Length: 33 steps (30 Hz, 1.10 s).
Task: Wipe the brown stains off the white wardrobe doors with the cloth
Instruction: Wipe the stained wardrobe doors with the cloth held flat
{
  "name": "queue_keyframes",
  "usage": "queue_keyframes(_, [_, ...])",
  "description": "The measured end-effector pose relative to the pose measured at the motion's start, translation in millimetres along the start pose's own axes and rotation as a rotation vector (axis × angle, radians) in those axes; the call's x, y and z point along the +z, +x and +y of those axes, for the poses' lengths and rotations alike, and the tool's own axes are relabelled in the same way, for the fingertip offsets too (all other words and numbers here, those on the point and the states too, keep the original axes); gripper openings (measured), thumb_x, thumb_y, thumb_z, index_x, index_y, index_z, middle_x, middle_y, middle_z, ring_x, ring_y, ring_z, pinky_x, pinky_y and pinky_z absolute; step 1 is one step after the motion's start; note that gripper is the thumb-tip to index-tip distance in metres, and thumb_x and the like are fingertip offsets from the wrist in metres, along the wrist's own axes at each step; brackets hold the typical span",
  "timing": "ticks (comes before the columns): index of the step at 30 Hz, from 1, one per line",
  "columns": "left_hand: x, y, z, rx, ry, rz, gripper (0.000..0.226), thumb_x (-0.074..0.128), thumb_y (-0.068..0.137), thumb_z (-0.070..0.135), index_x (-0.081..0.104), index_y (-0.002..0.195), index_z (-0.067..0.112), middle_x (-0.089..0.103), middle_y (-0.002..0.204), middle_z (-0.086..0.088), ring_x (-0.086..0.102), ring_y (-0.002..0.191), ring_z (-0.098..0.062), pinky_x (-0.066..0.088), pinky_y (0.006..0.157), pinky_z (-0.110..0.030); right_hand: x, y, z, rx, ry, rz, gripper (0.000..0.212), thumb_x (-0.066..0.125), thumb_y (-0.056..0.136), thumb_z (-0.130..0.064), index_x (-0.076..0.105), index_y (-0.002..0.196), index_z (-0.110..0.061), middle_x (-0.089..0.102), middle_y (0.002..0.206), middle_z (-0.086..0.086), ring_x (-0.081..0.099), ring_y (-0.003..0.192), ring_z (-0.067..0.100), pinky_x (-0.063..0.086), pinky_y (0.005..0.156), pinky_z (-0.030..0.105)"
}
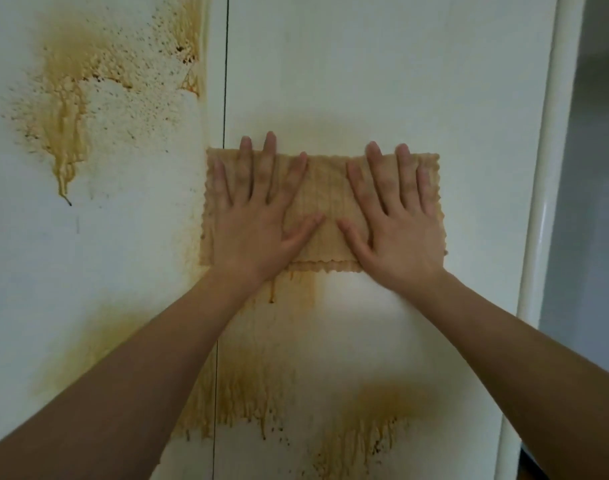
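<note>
The left door [123,237] carries a big brown splash [67,98], speckled at its edges and run into drips, not yet wiped. My left hand [258,216] lies flat, fingers straight and spread, pressing the cloth [325,209]. My right hand [400,223] presses it the same way just beside. The cloth is a tan, ribbed rectangle with scalloped edges, seemingly folded double. It is spread on the smooth right door [400,81], its left edge over the gap [224,81]. I reckon even palm pressure and a straight drag down through the streaks [247,400] below will do best.
</note>
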<state>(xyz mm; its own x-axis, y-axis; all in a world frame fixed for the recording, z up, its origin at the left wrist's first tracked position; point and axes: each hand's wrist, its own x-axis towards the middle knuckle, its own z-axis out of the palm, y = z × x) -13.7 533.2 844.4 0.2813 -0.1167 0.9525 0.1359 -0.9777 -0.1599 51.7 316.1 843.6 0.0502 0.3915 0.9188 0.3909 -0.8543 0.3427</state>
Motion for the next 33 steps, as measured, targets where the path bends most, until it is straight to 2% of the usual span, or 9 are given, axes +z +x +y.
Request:
queue_keyframes(9, [26.4, -120.7, 35.4, 0.021, 0.033, -0.08, 0.081, 0.015, 0.096, 0.077, 0.0, 0.162, 0.033, -0.007, 0.171, -0.01, -0.008, 0.157, -0.036, 0.002, 0.122, -0.066, 23.0, -131.4, -33.9, 0.03, 0.048, 0.01, 0.074, 0.029, 0.106, -0.058, 0.014, 0.167, -0.018, 0.007, 0.174, 0.011, 0.002, 0.161, 0.039, 0.004, 0.13, 0.056])
queue_keyframes(13, [38.9, -171.2, 32.1, 0.077, 0.029, -0.1, 0.081, 0.019, 0.096, 0.076, 0.006, 0.162, 0.032, -0.003, 0.171, -0.011, -0.005, 0.157, -0.036, 0.001, 0.122, -0.066, 30.3, -183.3, -63.7, 0.054, 0.079, 0.0, 0.075, 0.035, 0.104, -0.056, 0.019, 0.166, -0.017, 0.011, 0.174, 0.011, 0.005, 0.161, 0.038, 0.005, 0.13, 0.055])
queue_keyframes(17, [48.7, -215.8, 5.1, 0.142, 0.024, -0.088, 0.079, 0.026, 0.097, 0.073, 0.016, 0.162, 0.03, 0.005, 0.171, -0.011, 0.001, 0.157, -0.035, 0.008, 0.121, -0.067, 38.5, -214.2, -107.7, 0.046, 0.089, -0.025, 0.077, 0.04, 0.101, -0.056, 0.021, 0.165, -0.018, 0.013, 0.174, 0.01, 0.007, 0.161, 0.037, 0.009, 0.129, 0.057])
queue_keyframes(25, [34.4, -246.8, -92.7, 0.143, 0.042, -0.119, 0.073, 0.034, 0.1, 0.064, 0.017, 0.162, 0.029, 0.008, 0.171, -0.008, 0.006, 0.158, -0.033, 0.013, 0.122, -0.065, 44.8, -163.0, -191.6, -0.079, 0.12, -0.076, 0.084, 0.056, 0.094, -0.055, 0.024, 0.165, -0.023, 0.012, 0.175, 0.005, 0.007, 0.161, 0.036, 0.012, 0.129, 0.057])
queue_keyframes(33, [-5.3, -129.6, -186.1, 0.1, 0.035, -0.08, 0.075, 0.031, 0.098, 0.068, 0.016, 0.162, 0.03, 0.004, 0.171, -0.008, 0.001, 0.158, -0.032, 0.007, 0.124, -0.063, 29.0, -12.6, -214.3, -0.016, 0.105, -0.026, 0.074, 0.041, 0.101, -0.054, 0.024, 0.165, -0.021, 0.013, 0.174, 0.007, 0.008, 0.161, 0.033, 0.012, 0.13, 0.054])
